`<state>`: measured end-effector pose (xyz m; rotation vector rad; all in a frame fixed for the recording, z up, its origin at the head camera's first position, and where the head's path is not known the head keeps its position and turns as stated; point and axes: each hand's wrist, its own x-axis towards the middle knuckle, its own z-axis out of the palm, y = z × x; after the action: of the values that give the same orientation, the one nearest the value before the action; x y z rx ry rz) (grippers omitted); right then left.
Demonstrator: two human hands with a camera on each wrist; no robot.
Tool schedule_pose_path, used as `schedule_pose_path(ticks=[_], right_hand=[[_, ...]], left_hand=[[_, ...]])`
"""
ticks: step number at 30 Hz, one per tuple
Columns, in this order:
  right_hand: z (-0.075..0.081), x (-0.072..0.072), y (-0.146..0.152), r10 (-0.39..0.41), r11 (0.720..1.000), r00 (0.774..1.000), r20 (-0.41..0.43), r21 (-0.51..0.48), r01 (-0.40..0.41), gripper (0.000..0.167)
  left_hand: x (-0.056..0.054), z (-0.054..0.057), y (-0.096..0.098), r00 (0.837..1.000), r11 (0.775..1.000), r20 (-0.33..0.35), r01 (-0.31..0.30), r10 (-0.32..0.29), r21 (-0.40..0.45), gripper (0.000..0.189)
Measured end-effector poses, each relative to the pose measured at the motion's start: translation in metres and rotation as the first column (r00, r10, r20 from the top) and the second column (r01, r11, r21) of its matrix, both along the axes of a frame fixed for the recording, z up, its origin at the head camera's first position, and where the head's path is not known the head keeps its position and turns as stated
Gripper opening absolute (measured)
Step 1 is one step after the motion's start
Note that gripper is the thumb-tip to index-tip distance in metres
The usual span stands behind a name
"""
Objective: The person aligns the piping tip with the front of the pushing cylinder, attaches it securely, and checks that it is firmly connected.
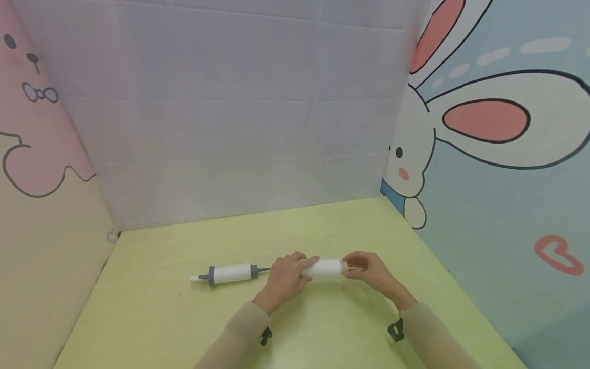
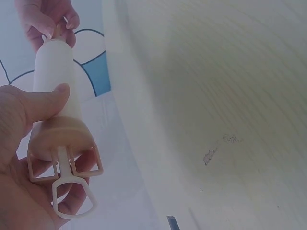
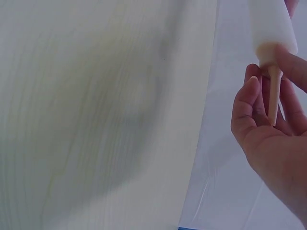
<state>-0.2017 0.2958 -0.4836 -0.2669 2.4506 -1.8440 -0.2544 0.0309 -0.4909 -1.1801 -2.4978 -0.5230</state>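
Note:
My left hand grips a large white syringe round its barrel, thumb laid along the top. In the left wrist view its beige end cap has finger loops, and a white plunger ring sticks out toward the camera. At the other end, a tapered beige nozzle points into the palm of my right hand. The right thumb and fingers pinch the collar where nozzle meets barrel. Both hands hold the syringe level, above the table in the wrist views.
A second syringe, white with grey ends, lies left of my left hand, its thin grey tip reaching toward that hand. The pale yellow table meets a white sheet at the back and cartoon-printed panels at the sides.

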Motion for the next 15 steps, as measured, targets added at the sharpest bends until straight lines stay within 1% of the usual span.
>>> schedule_pose_path(ticks=[3,7,9,12,15], right_hand=[[0.0010,0.0011,-0.0006,0.007,1.000,1.000,-0.005,0.027,-0.007,0.031],[0.0029,0.0026,-0.0008,0.004,0.996,1.000,-0.002,0.092,-0.003,0.032],[0.0042,0.0029,-0.0006,-0.003,0.993,1.000,0.018,0.119,0.001,0.032],[0.0061,0.0034,0.0003,0.008,0.990,0.999,0.049,0.143,-0.015,0.033],[0.0067,0.0037,0.0013,0.028,0.990,0.997,0.075,0.136,-0.038,0.033]], left_hand=[[0.0000,0.0002,-0.0003,1.000,1.000,0.006,0.000,0.000,-0.008,0.051],[0.0017,0.0025,-0.0003,1.000,1.000,0.010,0.004,-0.004,-0.007,0.050],[0.0026,0.0037,-0.0003,1.000,1.000,0.015,0.005,-0.004,-0.010,0.050],[0.0032,0.0048,-0.0002,1.000,1.000,0.020,0.004,-0.003,-0.017,0.050],[0.0036,0.0059,-0.0002,1.000,1.000,0.018,0.008,-0.008,-0.008,0.050]])
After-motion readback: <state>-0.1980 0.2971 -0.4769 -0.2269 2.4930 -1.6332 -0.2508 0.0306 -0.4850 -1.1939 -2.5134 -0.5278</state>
